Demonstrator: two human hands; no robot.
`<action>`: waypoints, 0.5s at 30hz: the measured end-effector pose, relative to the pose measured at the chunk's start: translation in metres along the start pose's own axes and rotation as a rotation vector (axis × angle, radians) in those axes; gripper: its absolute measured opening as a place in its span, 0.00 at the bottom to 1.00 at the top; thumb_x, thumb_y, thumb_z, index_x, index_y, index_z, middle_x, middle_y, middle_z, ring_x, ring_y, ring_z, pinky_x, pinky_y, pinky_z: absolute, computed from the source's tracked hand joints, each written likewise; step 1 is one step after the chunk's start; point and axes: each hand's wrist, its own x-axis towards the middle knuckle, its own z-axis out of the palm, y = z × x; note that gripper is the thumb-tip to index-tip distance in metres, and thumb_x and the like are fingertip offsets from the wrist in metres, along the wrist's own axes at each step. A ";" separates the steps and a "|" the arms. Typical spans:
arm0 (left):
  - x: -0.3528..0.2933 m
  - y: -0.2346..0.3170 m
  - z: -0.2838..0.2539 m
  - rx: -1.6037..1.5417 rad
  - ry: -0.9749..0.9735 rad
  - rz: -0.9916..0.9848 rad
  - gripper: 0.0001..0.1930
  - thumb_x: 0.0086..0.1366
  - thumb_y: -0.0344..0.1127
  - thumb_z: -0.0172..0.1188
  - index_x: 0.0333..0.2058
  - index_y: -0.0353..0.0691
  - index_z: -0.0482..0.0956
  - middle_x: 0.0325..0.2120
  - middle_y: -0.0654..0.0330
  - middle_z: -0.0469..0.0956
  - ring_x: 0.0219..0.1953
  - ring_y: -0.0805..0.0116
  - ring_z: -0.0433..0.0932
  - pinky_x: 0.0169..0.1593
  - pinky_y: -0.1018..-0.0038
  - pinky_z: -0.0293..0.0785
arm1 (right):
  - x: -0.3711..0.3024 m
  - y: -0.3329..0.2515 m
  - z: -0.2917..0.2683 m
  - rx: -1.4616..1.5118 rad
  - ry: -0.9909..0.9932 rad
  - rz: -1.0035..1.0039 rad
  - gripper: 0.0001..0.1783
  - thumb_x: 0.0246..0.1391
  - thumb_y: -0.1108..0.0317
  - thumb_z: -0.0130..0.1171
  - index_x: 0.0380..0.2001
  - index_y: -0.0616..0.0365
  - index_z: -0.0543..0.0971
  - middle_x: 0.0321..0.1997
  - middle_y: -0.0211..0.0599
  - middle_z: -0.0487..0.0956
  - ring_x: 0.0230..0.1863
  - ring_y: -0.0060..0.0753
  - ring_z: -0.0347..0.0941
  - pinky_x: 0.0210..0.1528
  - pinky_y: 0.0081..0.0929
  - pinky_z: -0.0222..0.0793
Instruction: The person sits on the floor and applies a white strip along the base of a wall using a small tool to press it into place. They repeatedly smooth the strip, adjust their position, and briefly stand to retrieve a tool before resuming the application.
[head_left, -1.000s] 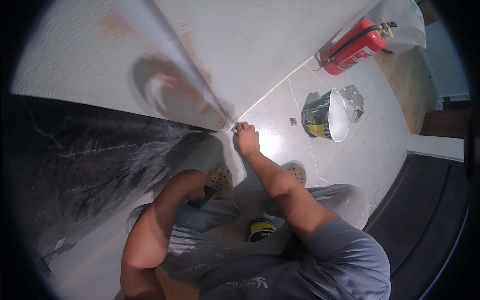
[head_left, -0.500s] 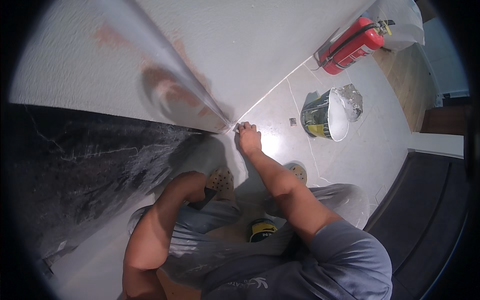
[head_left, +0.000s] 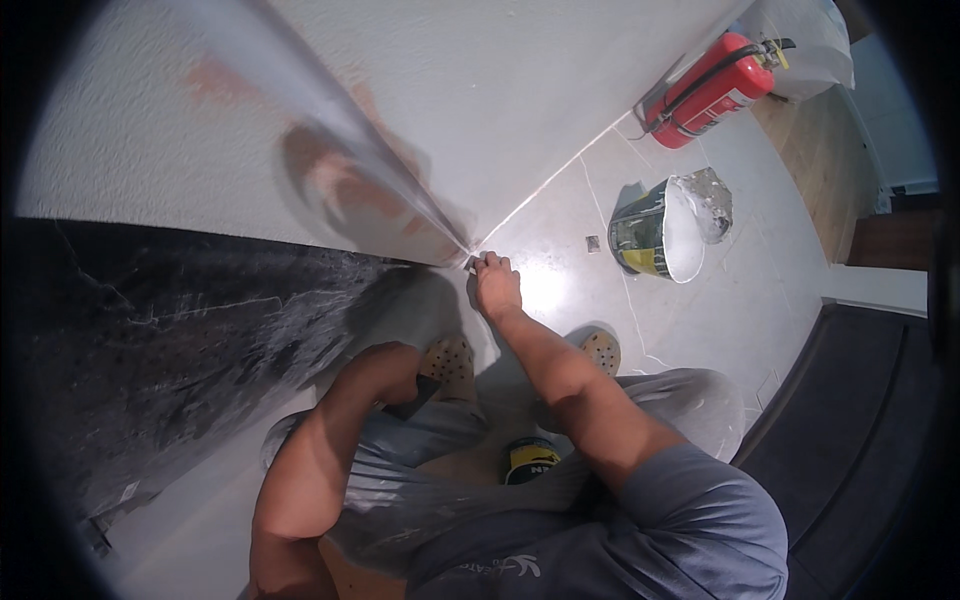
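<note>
I stand in the room and I watch a person squatting before a wall corner (head_left: 365, 140), which is my landmark for all places. The right hand (head_left: 497, 287) reaches to the foot of this corner, its fingers closed together on a small grey piece (head_left: 470, 264). The piece is right at the foot of the corner; whether its edge touches the wall, I cannot tell, because the fingers partly hide it. The left hand (head_left: 385, 372) is well apart from the right one, nearer to the person's body than the corner is, and it is closed on a dark flat tool (head_left: 412, 400).

To the right of the corner stands a bucket (head_left: 637, 232) with white inside, and farther on the same side a red fire extinguisher (head_left: 710, 95). To the left of the corner is a dark marbled slab (head_left: 200, 300).

For good work in so narrow a place, in my opinion, the small piece should be pinched firmly near its edge, and the pressure should be light and even. The wrist should be steady, and the dark tool is better held away from the slab, so that it does not scratch it.
</note>
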 end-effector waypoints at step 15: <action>-0.001 0.002 -0.002 0.002 -0.003 -0.025 0.22 0.51 0.24 0.60 0.47 0.36 0.89 0.39 0.42 0.88 0.44 0.47 0.88 0.50 0.57 0.82 | 0.005 -0.001 -0.003 -0.011 0.024 -0.007 0.18 0.67 0.65 0.51 0.55 0.52 0.82 0.59 0.34 0.76 0.62 0.44 0.72 0.58 0.50 0.74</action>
